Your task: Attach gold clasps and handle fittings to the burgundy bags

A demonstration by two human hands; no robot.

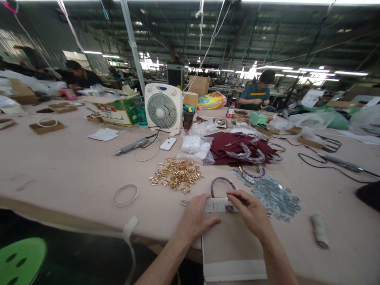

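Observation:
A beige bag panel (pixel 231 241) with a white strip along its top lies at the table's front edge, its lower part hanging toward me. My left hand (pixel 194 217) grips its upper left edge, thumb laid across the face. At the upper right, the fingers of my right hand (pixel 251 209) are pinched together by the strip; what they hold, if anything, is too small to make out. A dark square patch (pixel 229 208) shows on the strip beside them. Beyond the top edge arches a plastic-wrapped dark handle (pixel 222 180). A metal clasp (pixel 184 202) sticks out left of my left hand.
Gold metal fittings (pixel 178 174) and flat grey metal plates (pixel 276 196) lie in piles. Dark red bag pieces (pixel 234 146), a fan (pixel 164 107), a phone (pixel 168 143), an electric screwdriver (pixel 130 147) and a tape roll (pixel 126 195) are farther off. Two people sit across the table.

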